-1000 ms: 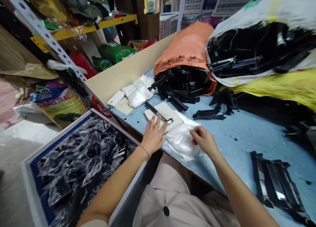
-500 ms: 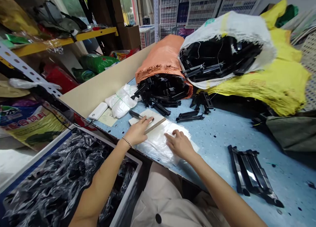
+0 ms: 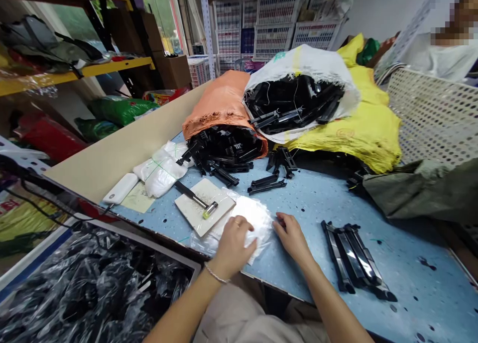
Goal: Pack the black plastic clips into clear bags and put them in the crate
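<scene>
A flat stack of clear plastic bags [image 3: 257, 214] lies on the blue table [image 3: 317, 203] near its front edge. My left hand [image 3: 233, 244] rests on top of the stack with its fingers bent and pressed onto the plastic. My right hand [image 3: 293, 236] is at the stack's right edge, fingertips together on the edge of a bag. Just left of the bags a small hammer [image 3: 197, 200] lies on a white board [image 3: 214, 213]. A bundle of long black plastic parts [image 3: 351, 256] lies to the right of my right hand.
An orange sack [image 3: 220, 104] and a white sack [image 3: 298, 59] spill black parts at the back, on a yellow sack [image 3: 358, 129]. Loose black parts [image 3: 267, 183], white bundles [image 3: 160, 169] and a white power bank [image 3: 120, 188] lie nearby. A bin of bagged parts [image 3: 93, 293] stands lower left. A person [image 3: 444, 54] sits behind a white basket [image 3: 433, 116].
My view has swung right and up. My left hand came off the board onto the bags. My right hand slid to the stack's right edge.
</scene>
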{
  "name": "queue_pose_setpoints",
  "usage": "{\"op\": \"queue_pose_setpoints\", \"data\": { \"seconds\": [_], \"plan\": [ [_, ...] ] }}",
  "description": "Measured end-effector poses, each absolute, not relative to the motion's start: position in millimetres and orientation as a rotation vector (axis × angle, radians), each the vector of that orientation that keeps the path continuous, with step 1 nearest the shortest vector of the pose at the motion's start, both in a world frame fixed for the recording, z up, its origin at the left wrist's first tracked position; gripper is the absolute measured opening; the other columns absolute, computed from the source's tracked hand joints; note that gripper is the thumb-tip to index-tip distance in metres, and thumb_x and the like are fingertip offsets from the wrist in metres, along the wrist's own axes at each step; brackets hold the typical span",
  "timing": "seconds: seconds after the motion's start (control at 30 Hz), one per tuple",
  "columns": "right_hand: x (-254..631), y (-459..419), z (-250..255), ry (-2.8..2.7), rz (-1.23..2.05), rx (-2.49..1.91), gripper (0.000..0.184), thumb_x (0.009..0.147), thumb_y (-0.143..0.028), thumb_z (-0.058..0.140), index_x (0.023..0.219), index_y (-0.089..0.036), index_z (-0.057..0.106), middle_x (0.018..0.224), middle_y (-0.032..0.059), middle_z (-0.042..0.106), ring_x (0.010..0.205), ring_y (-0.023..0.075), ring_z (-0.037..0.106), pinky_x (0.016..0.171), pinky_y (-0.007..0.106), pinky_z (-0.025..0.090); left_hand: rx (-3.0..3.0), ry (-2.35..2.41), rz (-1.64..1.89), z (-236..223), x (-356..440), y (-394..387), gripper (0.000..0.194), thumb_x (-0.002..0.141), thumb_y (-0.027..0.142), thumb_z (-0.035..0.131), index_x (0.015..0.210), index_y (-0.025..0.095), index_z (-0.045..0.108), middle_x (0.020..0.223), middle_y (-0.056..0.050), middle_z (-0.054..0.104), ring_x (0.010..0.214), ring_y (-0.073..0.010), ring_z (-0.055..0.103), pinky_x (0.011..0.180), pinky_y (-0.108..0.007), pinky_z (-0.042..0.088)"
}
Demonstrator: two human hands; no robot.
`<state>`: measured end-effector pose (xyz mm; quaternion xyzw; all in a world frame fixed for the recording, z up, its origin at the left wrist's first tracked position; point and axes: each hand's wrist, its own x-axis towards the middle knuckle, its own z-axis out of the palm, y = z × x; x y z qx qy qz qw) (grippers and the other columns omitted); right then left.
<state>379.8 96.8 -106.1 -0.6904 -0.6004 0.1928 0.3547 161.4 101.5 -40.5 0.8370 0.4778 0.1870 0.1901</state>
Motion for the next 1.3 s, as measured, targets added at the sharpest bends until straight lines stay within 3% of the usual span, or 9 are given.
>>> {"op": "queue_pose_setpoints", "data": {
  "seconds": [0.1, 0.17, 0.27, 0.4, 0.57, 0.77, 0.93, 1.07, 1.3],
  "plan": [
    [388.4, 85.2, -104.1, -1.417, 0.626, -1.718, 0.034, 0.084, -0.042, 0.053, 0.108, -0.021, 0.062, 0.106, 0.0114, 0.063, 0.094, 0.0263, 0.060, 0.086, 0.046, 0.048, 2.137, 1.377, 0.602, -54.1, 203.0, 100.6, 0.019, 0.078, 0.031, 0.063, 0.090, 0.016, 0.061, 0.099, -0.013, 0.059, 0.100, -0.0306, 0.054, 0.089, -0.049, 0.043],
    [394.7, 73.0, -97.2, -1.313, 0.711, -1.691, 0.033, 0.081, -0.044, 0.057, 0.105, -0.022, 0.064, 0.106, 0.0100, 0.064, 0.094, 0.0255, 0.061, 0.085, 0.044, 0.049, 1.910, 1.359, 0.680, -59.9, 208.7, 109.0, 0.012, 0.084, 0.026, 0.055, 0.079, 0.016, 0.061, 0.089, -0.010, 0.060, 0.093, -0.0261, 0.056, 0.086, -0.043, 0.044],
    [397.1, 51.6, -80.7, -1.140, 0.901, -1.642, 0.034, 0.078, -0.048, 0.061, 0.100, -0.023, 0.067, 0.101, 0.0074, 0.068, 0.088, 0.0241, 0.063, 0.079, 0.040, 0.051, 1.676, 1.275, 0.752, -59.1, 199.0, 118.6, 0.026, 0.090, 0.032, 0.045, 0.078, 0.015, 0.061, 0.077, -0.005, 0.060, 0.075, -0.0176, 0.057, 0.072, -0.031, 0.046],
    [373.5, 39.3, -59.8, -0.969, 1.197, -1.418, 0.035, 0.081, -0.051, 0.059, 0.097, -0.022, 0.067, 0.092, 0.0050, 0.069, 0.078, 0.0204, 0.063, 0.069, 0.034, 0.051, 1.174, 1.013, 0.804, -51.0, 200.5, 105.2, 0.031, 0.078, 0.043, 0.064, 0.075, 0.013, 0.062, 0.062, 0.001, 0.054, 0.057, -0.0100, 0.048, 0.056, -0.022, 0.039],
    [346.9, 49.6, -61.3, -0.912, 1.173, -1.333, 0.028, 0.076, -0.049, 0.066, 0.081, -0.022, 0.063, 0.071, -0.0013, 0.061, 0.063, 0.0158, 0.056, 0.057, 0.028, 0.049, 0.884, 0.890, 0.808, -48.3, 220.0, 83.4, 0.034, 0.069, 0.044, 0.073, 0.080, 0.014, 0.062, 0.074, -0.001, 0.061, 0.065, -0.0124, 0.056, 0.061, -0.024, 0.045],
    [354.0, 44.0, -69.9, -0.854, 1.155, -1.336, 0.032, 0.076, -0.051, 0.065, 0.091, -0.023, 0.062, 0.079, 0.0011, 0.062, 0.072, 0.0188, 0.059, 0.064, 0.033, 0.052, 0.930, 0.977, 0.797, -50.8, 219.4, 87.4, 0.034, 0.070, 0.045, 0.070, 0.080, 0.014, 0.063, 0.073, -0.004, 0.065, 0.069, -0.0170, 0.060, 0.068, -0.031, 0.048],
    [356.4, 40.7, -64.3, -0.992, 1.082, -1.394, 0.031, 0.076, -0.050, 0.065, 0.085, -0.021, 0.063, 0.079, 0.0010, 0.062, 0.074, 0.0174, 0.057, 0.064, 0.028, 0.047, 1.262, 1.179, 0.850, -49.1, 221.7, 90.1, 0.036, 0.060, 0.035, 0.077, 0.057, 0.017, 0.047, 0.052, 0.007, 0.045, 0.054, -0.0092, 0.041, 0.053, -0.021, 0.032],
    [364.0, 45.6, -62.9, -0.919, 1.072, -1.423, 0.039, 0.080, -0.057, 0.057, 0.067, -0.020, 0.054, 0.057, -0.0048, 0.048, 0.056, 0.0125, 0.045, 0.055, 0.025, 0.038, 1.199, 0.979, 0.708, -45.7, 222.6, 92.0, 0.029, 0.067, 0.038, 0.073, 0.064, 0.015, 0.056, 0.058, 0.005, 0.049, 0.057, -0.0094, 0.042, 0.055, -0.021, 0.033],
    [367.3, 44.5, -76.7, -0.995, 1.082, -1.433, 0.031, 0.084, -0.052, 0.053, 0.078, -0.021, 0.051, 0.059, -0.0059, 0.047, 0.054, 0.0126, 0.046, 0.054, 0.025, 0.037, 1.166, 0.984, 0.886, -49.2, 224.8, 94.2, 0.019, 0.072, 0.030, 0.068, 0.074, 0.016, 0.055, 0.066, 0.003, 0.051, 0.060, -0.0100, 0.045, 0.057, -0.021, 0.038]
  ]
}}
